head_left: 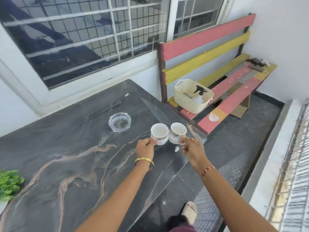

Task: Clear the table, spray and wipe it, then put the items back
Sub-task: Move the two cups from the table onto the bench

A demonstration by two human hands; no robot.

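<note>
Head view shows the clearing stage under way on the dark marbled counter (70, 131). The left hand (145, 148) pinches the handle of one white cup (159, 133), its fingers curled round it, and the right hand (192, 149) pinches the handle of a second white cup (177, 132) in the same way; the two cups sit side by side, nearly touching, near the counter's right edge, and whether they are lifted or resting on it I cannot tell. A glass ashtray (119, 122) stands on the counter just left of the cups, and a green plant (9, 183) sits at the counter's near left edge, so more is left to remove. Beyond the counter's right edge, on the striped bench, a woven basket (192, 97) holds the spray bottle (199, 93), seemingly untouched. Spraying, wiping and returning the items all appear to lie ahead.
</note>
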